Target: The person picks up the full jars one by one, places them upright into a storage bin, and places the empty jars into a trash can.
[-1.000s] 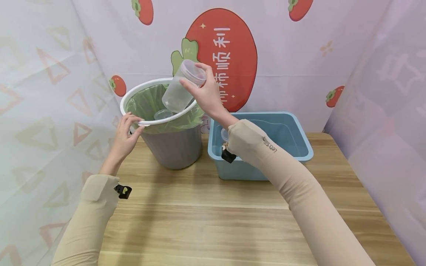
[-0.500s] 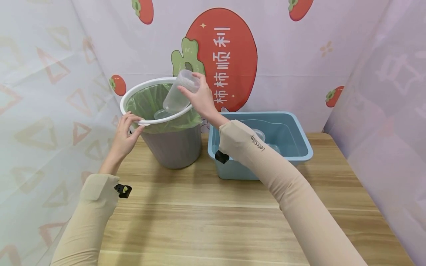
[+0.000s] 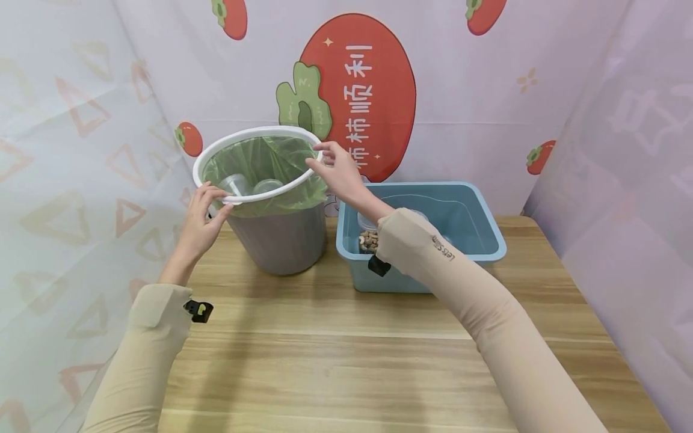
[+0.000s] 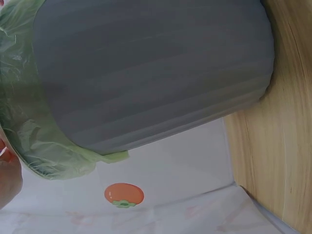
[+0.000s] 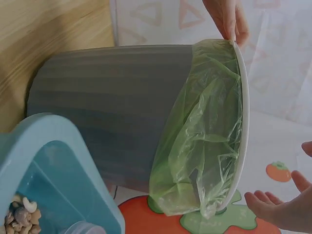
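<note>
A grey trash bin [image 3: 281, 240] with a white rim and a green liner bag [image 3: 260, 153] stands on the table. My left hand [image 3: 200, 222] pinches its rim at the near left side, as the right wrist view also shows. Inside the bin lie a clear plastic jar [image 3: 235, 184] and a round clear plastic piece [image 3: 267, 186]. By the right side of the rim, my right hand [image 3: 342, 174] has its fingers spread and holds nothing. In the right wrist view that hand [image 5: 287, 207] is apart from the rim.
Right of the trash bin is a blue plastic tub [image 3: 390, 282], partly covered by my right forearm. It contains clear containers and a heap of nuts [image 3: 369, 242]. Printed cloth [image 3: 460, 150] hangs behind the wooden table [image 3: 325, 373] and along both sides.
My right hand lowered the clear jar into the trash bin and let it go. That hand is now lower, beside the rim. My left hand has stayed on the rim.
</note>
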`<state>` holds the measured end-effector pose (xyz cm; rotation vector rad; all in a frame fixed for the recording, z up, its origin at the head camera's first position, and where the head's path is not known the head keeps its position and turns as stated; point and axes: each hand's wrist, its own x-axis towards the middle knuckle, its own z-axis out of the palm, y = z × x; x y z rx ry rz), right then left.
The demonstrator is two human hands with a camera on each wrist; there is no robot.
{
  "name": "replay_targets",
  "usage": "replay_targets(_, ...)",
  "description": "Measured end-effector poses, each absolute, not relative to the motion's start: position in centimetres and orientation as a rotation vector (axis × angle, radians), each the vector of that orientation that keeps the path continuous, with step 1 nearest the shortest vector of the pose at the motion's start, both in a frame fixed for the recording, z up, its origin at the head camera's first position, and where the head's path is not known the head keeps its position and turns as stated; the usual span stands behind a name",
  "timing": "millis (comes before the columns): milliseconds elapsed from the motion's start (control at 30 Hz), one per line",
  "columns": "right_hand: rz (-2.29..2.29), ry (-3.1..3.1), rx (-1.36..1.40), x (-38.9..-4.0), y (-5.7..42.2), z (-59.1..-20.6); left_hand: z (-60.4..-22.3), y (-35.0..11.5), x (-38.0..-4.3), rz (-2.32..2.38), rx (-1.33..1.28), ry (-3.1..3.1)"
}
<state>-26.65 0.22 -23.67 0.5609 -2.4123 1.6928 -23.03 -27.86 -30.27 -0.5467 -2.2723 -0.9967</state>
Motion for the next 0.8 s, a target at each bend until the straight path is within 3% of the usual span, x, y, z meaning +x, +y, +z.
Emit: replay_targets(800, 1.206, -2.442, 0.936, -20.0, 8.6, -28.3, -29.7, -24.1, -19.1, -0.68, -0.464, -2.131)
